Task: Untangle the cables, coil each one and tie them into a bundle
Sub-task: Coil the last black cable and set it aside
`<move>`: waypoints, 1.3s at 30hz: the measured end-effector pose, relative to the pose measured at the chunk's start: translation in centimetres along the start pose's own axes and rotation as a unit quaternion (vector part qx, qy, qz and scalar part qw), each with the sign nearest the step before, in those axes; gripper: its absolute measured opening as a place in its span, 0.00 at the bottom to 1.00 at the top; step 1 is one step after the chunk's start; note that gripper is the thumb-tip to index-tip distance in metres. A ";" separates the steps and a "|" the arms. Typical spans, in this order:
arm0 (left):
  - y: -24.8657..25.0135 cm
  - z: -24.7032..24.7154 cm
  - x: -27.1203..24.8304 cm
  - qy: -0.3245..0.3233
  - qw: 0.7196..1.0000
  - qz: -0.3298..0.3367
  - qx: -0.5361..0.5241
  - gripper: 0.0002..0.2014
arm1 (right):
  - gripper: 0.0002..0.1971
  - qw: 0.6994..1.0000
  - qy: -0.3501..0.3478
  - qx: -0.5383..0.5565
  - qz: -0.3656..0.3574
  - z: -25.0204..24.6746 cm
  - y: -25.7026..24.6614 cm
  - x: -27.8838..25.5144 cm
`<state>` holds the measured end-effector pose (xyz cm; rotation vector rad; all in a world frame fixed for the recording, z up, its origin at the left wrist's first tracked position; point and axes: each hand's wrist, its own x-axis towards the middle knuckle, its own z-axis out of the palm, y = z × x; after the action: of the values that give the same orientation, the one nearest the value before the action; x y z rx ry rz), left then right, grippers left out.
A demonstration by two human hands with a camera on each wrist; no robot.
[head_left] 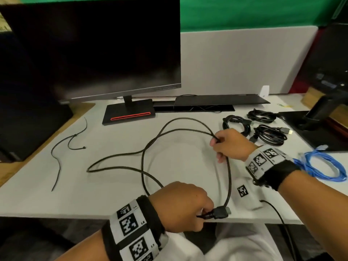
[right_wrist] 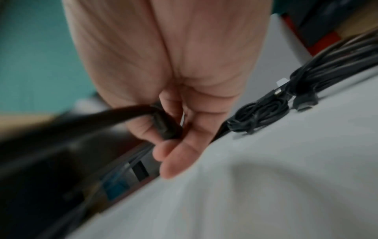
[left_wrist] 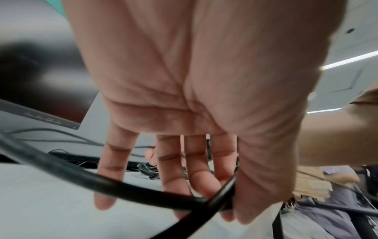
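A long black cable [head_left: 230, 178] lies in wide loose loops on the white desk [head_left: 120, 194]. My left hand [head_left: 205, 213] sits at the desk's near edge and pinches this cable just behind its black connector [head_left: 221, 212]. In the left wrist view the thumb of the left hand [left_wrist: 227, 208] presses two crossing strands of the cable [left_wrist: 85, 177] against the fingers. Further back, my right hand [head_left: 216, 146] grips the same cable where two strands meet. The right wrist view shows the right hand [right_wrist: 163, 134] with fingers curled round the cable [right_wrist: 126, 113].
Three coiled black cables [head_left: 271, 134] lie at the back right, with a blue coiled cable [head_left: 320, 166] nearer me on the right. A thin black wire [head_left: 56, 166] lies loose at the left. A monitor [head_left: 90, 48] and keyboard [head_left: 220, 99] stand at the back.
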<state>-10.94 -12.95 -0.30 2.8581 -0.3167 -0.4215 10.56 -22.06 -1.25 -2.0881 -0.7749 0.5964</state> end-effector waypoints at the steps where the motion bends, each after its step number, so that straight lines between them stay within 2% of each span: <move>1: 0.6 0.2 -0.4 0.005 1.000 0.006 0.003 0.20 | 0.06 0.998 0.015 0.066 -0.014 -0.3 -0.5 -1.1; 3: 1.6 0.7 -1.1 0.016 1.000 0.017 0.011 0.15 | 0.06 0.988 0.040 0.142 -0.049 -1.1 -1.5 -3.4; 5: 2.9 1.0 -1.8 0.034 0.999 0.018 0.014 0.07 | 0.06 0.983 0.065 0.145 -0.092 -2.0 -2.2 -5.9; 7: 4.2 1.0 -2.8 0.057 0.998 0.007 0.019 0.13 | 0.08 0.980 0.098 0.114 -0.131 -2.8 -2.4 -8.2; 9: 5.5 0.3 -4.1 0.116 0.993 -0.001 0.016 0.18 | 0.11 0.975 0.128 0.085 -0.160 -3.6 -2.6 -10.5; 11: 6.5 -1.1 -5.9 0.219 0.976 0.000 0.015 0.18 | 0.12 0.971 0.138 0.079 -0.180 -4.3 -3.0 -12.8; 13: 7.4 -2.5 -7.6 0.356 0.934 0.001 0.020 0.13 | 0.11 0.969 0.118 0.092 -0.196 -4.7 -3.6 -15.4; 15: 7.7 -3.9 -8.9 0.492 0.869 -0.015 0.039 0.09 | 0.07 0.968 0.093 0.095 -0.211 -4.6 -4.5 -17.9; 17: 7.8 -4.7 -9.8 0.576 0.814 -0.046 0.055 0.13 | 0.07 0.969 0.078 0.077 -0.220 -4.1 -5.2 -20.2; 18: 7.7 -4.8 -9.9 0.589 0.805 -0.062 0.044 0.17 | 0.09 0.969 0.071 0.070 -0.226 -4.0 -5.6 -21.0; 19: 7.7 -4.8 -9.9 0.570 0.818 -0.078 0.008 0.21 | 0.11 0.969 0.064 0.070 -0.227 -3.8 -5.9 -21.6; 20: 7.8 -4.6 -9.8 0.517 0.849 -0.092 -0.057 0.23 | 0.12 0.969 0.053 0.076 -0.228 -3.8 -6.2 -22.0; 21: 8.0 -4.3 -9.6 0.445 0.879 -0.090 -0.147 0.23 | 0.12 0.968 0.042 0.089 -0.231 -3.7 -6.4 -22.2; 22: 8.1 -4.0 -9.2 0.375 0.890 -0.070 -0.250 0.19 | 0.12 0.966 0.032 0.105 -0.235 -3.8 -6.7 -22.2; 23: 8.1 -3.6 -8.8 0.331 0.883 -0.045 -0.331 0.15 | 0.12 0.963 0.026 0.121 -0.239 -3.9 -6.9 -22.1; 24: 8.1 -3.5 -8.5 0.315 0.868 -0.019 -0.382 0.12 | 0.12 0.960 0.026 0.139 -0.243 -4.1 -7.0 -22.0; 27: 7.4 -4.2 -8.3 0.345 0.829 0.013 -0.440 0.19 | 0.12 0.954 0.065 0.168 -0.241 -4.8 -7.0 -21.5; 29: 7.3 -4.5 -8.4 0.360 0.820 -0.001 -0.445 0.24 | 0.12 0.960 0.079 0.116 -0.242 -5.0 -6.7 -21.5; 32: 8.1 -4.3 -9.0 0.348 0.834 -0.006 -0.428 0.24 | 0.10 0.961 0.076 -0.023 -0.266 -4.3 -6.8 -22.3; 36: 10.0 -4.0 -9.6 0.304 0.873 -0.003 -0.382 0.21 | 0.09 0.931 0.040 -0.132 -0.337 -2.6 -8.3 -24.1; 39: 10.6 -4.2 -9.9 0.341 0.864 -0.018 -0.371 0.20 | 0.08 0.918 0.048 -0.161 -0.360 -2.5 -8.7 -24.5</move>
<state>-20.75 -19.77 8.91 2.0598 0.0428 0.4030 -7.75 -36.36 10.70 -1.8904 -1.5591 -0.0478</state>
